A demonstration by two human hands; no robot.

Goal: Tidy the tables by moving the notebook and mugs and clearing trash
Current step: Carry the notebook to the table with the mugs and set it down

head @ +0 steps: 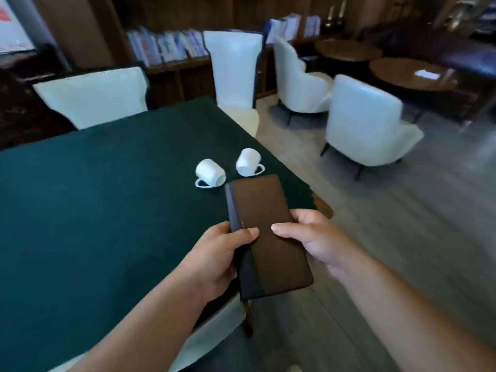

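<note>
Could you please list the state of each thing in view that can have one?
notebook: closed, held above the table corner by both hands
left hand: grips the notebook
right hand: grips the notebook
left mug: tipped on its side
right mug: tipped on its side

No readable text anywhere here: the notebook (265, 234) cover is plain brown, both mugs (210, 174) are bare white, and the shelf magazines (167, 47) are too blurred to read.
</note>
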